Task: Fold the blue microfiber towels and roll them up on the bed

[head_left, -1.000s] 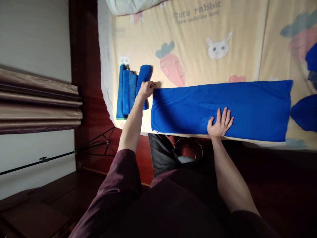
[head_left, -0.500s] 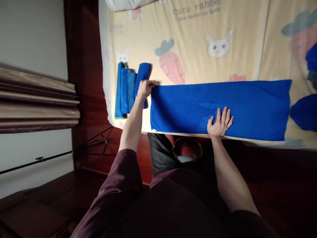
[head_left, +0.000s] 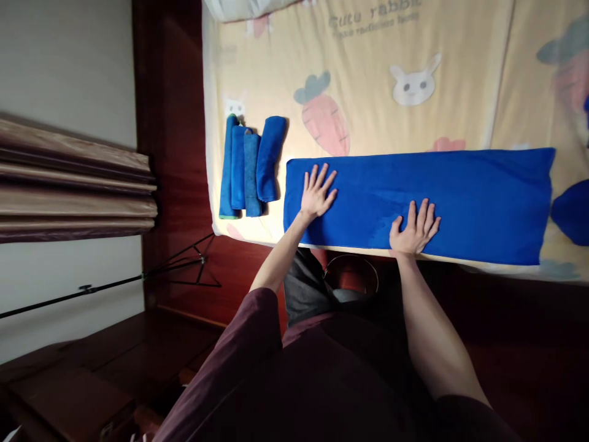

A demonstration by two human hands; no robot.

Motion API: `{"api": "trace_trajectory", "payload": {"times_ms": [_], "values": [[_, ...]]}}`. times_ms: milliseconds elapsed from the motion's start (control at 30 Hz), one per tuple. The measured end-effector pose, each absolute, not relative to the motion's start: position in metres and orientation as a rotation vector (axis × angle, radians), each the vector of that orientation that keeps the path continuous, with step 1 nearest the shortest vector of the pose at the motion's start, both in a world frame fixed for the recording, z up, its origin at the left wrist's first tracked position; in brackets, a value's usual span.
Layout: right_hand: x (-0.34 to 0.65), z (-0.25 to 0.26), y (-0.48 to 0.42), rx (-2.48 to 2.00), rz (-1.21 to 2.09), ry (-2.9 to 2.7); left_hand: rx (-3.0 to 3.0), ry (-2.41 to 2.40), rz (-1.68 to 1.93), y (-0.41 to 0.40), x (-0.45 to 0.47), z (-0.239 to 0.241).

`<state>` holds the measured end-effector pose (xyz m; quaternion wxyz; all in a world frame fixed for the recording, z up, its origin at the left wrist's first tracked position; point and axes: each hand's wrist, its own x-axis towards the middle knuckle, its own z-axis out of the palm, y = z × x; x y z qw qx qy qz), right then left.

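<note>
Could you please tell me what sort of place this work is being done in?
Probably a home bedroom: a rabbit-and-carrot bed sheet covers the surface, pleated curtains hang at the left, and rolled towels lie beside the long blue towel.

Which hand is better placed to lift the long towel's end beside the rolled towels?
Left, probably: left hand lies flat on the long blue towel near that end; right hand rests mid-towel.

One head-worn camera looks forward and steeply down, close above the blue towel (head_left: 478,196) on the bed (head_left: 368,80).
</note>
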<state>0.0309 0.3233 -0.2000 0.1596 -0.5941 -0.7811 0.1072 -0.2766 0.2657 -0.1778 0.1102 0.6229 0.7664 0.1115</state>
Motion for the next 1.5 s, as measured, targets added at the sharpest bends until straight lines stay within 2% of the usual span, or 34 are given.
{"api": "trace_trajectory", "payload": {"times_ms": [167, 267, 500, 667, 833, 1033, 1500], "values": [[0.031, -0.203, 0.324, -1.690, 0.321, -2.231, 1.568, 2.460, 0.440, 0.269, -0.346, -0.175], [0.031, -0.204, 0.324, -1.692, 0.314, -2.222, 1.506, 2.485, 0.463, 0.274, -0.357, -0.168], [0.030, -0.197, 0.321, -1.709, 0.321, -2.258, 1.483, 2.432, 0.376, 0.226, -0.286, -0.156], [0.029, -0.188, 0.320, -1.754, 0.342, -2.296, 1.242, 2.549, 0.397, 0.193, -0.278, -0.151], [0.028, -0.182, 0.319, -1.752, 0.414, -2.281, 1.237, 2.578, 0.537, 0.218, -0.244, -0.156], [0.028, -0.176, 0.319, -1.790, 0.498, -2.274, 1.364, 2.355, 0.713, 0.276, -0.185, -0.175], [0.035, -0.160, 0.320, -1.780, 0.652, -2.295, 1.312, 2.462, 0.660, 0.284, -0.176, -0.175]]}}
